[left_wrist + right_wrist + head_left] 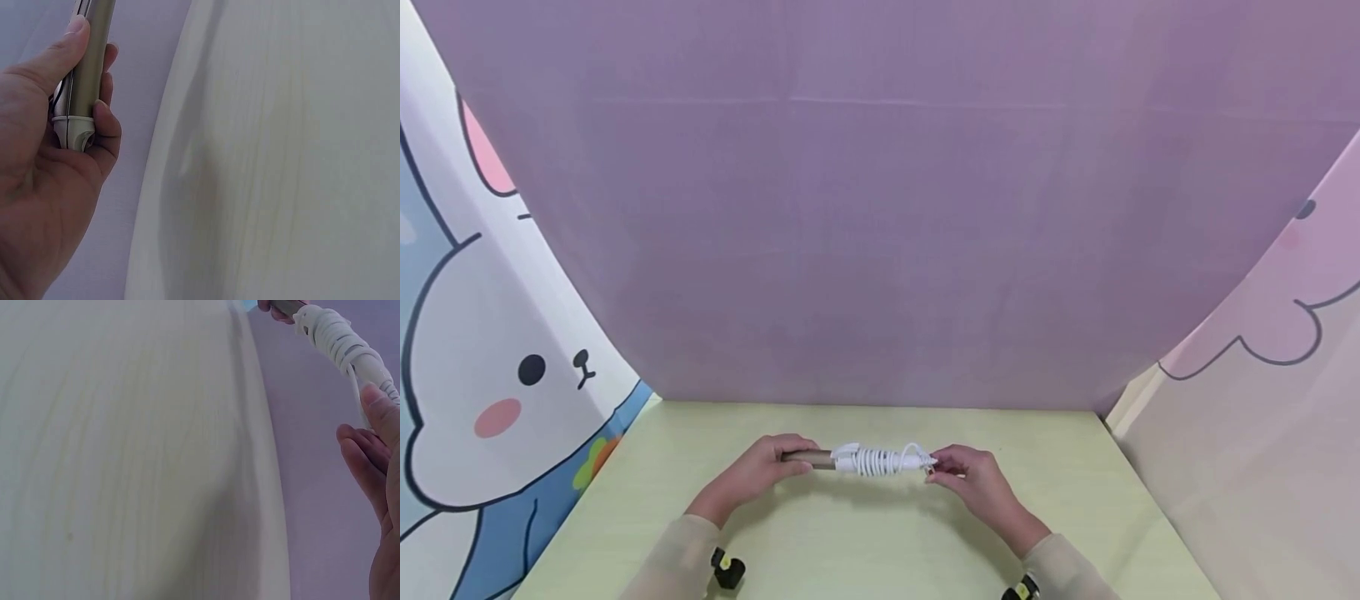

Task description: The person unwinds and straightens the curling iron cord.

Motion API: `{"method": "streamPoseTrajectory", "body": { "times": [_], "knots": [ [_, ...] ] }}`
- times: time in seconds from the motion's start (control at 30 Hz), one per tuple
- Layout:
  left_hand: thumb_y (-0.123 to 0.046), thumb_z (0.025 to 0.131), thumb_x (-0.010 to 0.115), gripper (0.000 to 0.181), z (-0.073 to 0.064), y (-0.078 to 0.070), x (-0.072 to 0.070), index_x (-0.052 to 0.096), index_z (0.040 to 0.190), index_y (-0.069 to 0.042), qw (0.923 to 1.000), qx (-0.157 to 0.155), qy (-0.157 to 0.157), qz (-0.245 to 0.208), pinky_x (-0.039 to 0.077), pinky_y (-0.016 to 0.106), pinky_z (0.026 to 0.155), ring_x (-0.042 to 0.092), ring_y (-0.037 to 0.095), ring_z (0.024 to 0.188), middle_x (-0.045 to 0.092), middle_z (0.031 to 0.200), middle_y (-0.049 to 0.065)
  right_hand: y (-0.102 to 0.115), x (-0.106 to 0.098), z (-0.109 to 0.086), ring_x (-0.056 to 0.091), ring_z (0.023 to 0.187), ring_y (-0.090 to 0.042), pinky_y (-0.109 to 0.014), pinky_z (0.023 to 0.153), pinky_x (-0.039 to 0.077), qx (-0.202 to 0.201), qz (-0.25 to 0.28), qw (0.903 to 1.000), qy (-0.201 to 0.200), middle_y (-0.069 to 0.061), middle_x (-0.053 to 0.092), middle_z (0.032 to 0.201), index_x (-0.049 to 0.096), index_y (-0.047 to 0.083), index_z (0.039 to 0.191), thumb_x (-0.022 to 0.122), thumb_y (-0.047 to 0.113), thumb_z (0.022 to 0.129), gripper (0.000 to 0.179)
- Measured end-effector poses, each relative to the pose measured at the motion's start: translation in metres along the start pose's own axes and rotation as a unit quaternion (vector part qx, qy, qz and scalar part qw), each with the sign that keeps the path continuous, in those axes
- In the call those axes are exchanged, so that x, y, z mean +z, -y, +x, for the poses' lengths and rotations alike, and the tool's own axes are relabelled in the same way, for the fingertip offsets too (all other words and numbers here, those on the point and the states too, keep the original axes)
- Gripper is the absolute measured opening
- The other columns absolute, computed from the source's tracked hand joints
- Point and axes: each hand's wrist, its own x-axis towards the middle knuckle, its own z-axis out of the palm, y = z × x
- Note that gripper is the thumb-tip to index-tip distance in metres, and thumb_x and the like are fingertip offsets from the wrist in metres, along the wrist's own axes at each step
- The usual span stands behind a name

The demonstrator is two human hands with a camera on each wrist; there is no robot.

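Both hands hold up a curling iron [820,459] with a gold-brown barrel and a white handle, lying level between them above the table. Its white cord [876,462] is wound in several turns round the handle. My left hand [767,467] grips the barrel; in the left wrist view the thumb lies along the gold barrel [89,75], above its pale end cap [74,132]. At the other end my right hand [973,479] pinches the handle's tail, where the cord comes out in a loop. The right fingertips partly hide that end.
A pale wood-grain table [865,550] lies under the hands. Behind it rises a purple cloth [880,208]. Cartoon-printed sheets hang at the left [490,333] and right [1262,417]. Small black devices sit at both wrists.
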Motion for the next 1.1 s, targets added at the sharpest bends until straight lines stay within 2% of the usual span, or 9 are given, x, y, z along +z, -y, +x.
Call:
{"method": "streamPoseTrajectory", "body": {
  "times": [0.17, 0.27, 0.33, 0.5, 0.57, 0.7, 0.8, 1.0, 1.1],
  "knots": [
    [-0.025, 0.105, 0.079, 0.027, 0.001, 0.0, 0.0, 0.08, 0.132, -0.024, 1.0, 0.003, -0.003, 0.0, 0.056, 0.032, 0.087, 0.067, 0.017, 0.097, 0.076, 0.115, -0.002, -0.002, 0.002, 0.001, 0.075, 0.077, -0.007, -0.026, 0.067, 0.063, -0.032, -0.011, 0.9993, -0.017, -0.008, 0.082, 0.093, 0.081, 0.006, 0.106, 0.091, 0.002, 0.088, 0.021],
    [-0.023, 0.105, 0.079, 0.027, 0.001, 0.0, 0.0, 0.08, 0.132, -0.022, 0.9999, 0.008, -0.006, -0.001, 0.056, 0.032, 0.086, 0.067, 0.017, 0.096, 0.076, 0.114, -0.001, -0.003, 0.003, 0.0, 0.075, 0.077, -0.007, -0.025, 0.066, 0.062, -0.038, -0.016, 0.9988, -0.028, -0.008, 0.082, 0.092, 0.081, 0.006, 0.105, 0.092, 0.0, 0.087, 0.022],
    [-0.022, 0.105, 0.079, 0.027, 0.001, -0.001, 0.001, 0.08, 0.132, -0.021, 0.9999, 0.01, -0.009, -0.002, 0.057, 0.032, 0.086, 0.067, 0.016, 0.095, 0.076, 0.114, 0.0, -0.004, 0.004, 0.0, 0.076, 0.077, -0.008, -0.025, 0.066, 0.062, -0.031, -0.012, 0.9988, -0.035, -0.009, 0.082, 0.091, 0.081, 0.006, 0.102, 0.091, -0.003, 0.086, 0.02],
    [-0.02, 0.105, 0.079, 0.029, 0.0, -0.005, 0.003, 0.079, 0.134, -0.017, 0.9998, 0.006, -0.017, -0.011, 0.057, 0.031, 0.086, 0.068, 0.016, 0.098, 0.076, 0.121, 0.003, 0.0, 0.004, -0.002, 0.078, 0.079, -0.01, -0.029, 0.067, 0.064, 0.024, 0.012, 0.9987, -0.044, -0.006, 0.082, 0.09, 0.08, 0.007, 0.097, 0.088, 0.0, 0.091, 0.013],
    [-0.019, 0.105, 0.079, 0.03, 0.0, -0.006, 0.003, 0.079, 0.135, -0.016, 0.9997, 0.001, -0.023, -0.009, 0.057, 0.031, 0.087, 0.069, 0.017, 0.099, 0.076, 0.123, 0.003, 0.003, 0.003, -0.001, 0.078, 0.079, -0.009, -0.028, 0.067, 0.064, 0.037, 0.004, 0.9984, -0.041, -0.002, 0.082, 0.09, 0.079, 0.009, 0.097, 0.088, 0.002, 0.092, 0.012],
    [-0.02, 0.104, 0.079, 0.03, 0.001, -0.006, 0.002, 0.079, 0.134, -0.017, 0.9993, -0.003, -0.036, 0.0, 0.056, 0.03, 0.088, 0.069, 0.017, 0.1, 0.076, 0.123, 0.002, 0.004, 0.003, 0.001, 0.075, 0.075, -0.007, -0.027, 0.063, 0.062, 0.027, -0.024, 0.9983, -0.047, 0.004, 0.08, 0.088, 0.077, 0.013, 0.094, 0.089, 0.002, 0.092, 0.016],
    [-0.019, 0.104, 0.08, 0.029, 0.002, -0.006, 0.003, 0.079, 0.133, -0.017, 0.9994, 0.0, -0.034, -0.004, 0.056, 0.03, 0.088, 0.069, 0.016, 0.1, 0.076, 0.123, 0.002, 0.002, 0.005, 0.0, 0.072, 0.07, -0.007, -0.026, 0.058, 0.06, 0.019, -0.031, 0.9976, -0.059, 0.007, 0.078, 0.083, 0.074, 0.015, 0.091, 0.088, 0.002, 0.093, 0.02],
    [-0.02, 0.104, 0.08, 0.029, 0.003, -0.011, 0.006, 0.079, 0.133, -0.018, 0.9995, 0.005, -0.032, -0.003, 0.057, 0.03, 0.087, 0.069, 0.018, 0.1, 0.075, 0.122, 0.001, 0.001, 0.005, 0.0, 0.07, 0.066, -0.008, -0.026, 0.057, 0.059, 0.034, -0.017, 0.996, -0.081, 0.004, 0.075, 0.079, 0.073, 0.015, 0.089, 0.086, -0.008, 0.092, 0.027],
    [-0.021, 0.104, 0.08, 0.029, 0.004, -0.011, 0.008, 0.079, 0.133, -0.019, 0.9994, 0.003, -0.035, -0.001, 0.057, 0.03, 0.088, 0.068, 0.019, 0.101, 0.075, 0.122, 0.0, 0.0, 0.004, 0.0, 0.072, 0.063, -0.016, -0.026, 0.056, 0.058, 0.04, -0.005, 0.9963, -0.076, 0.006, 0.076, 0.078, 0.075, 0.016, 0.09, 0.086, -0.007, 0.092, 0.025]
  ]
}}
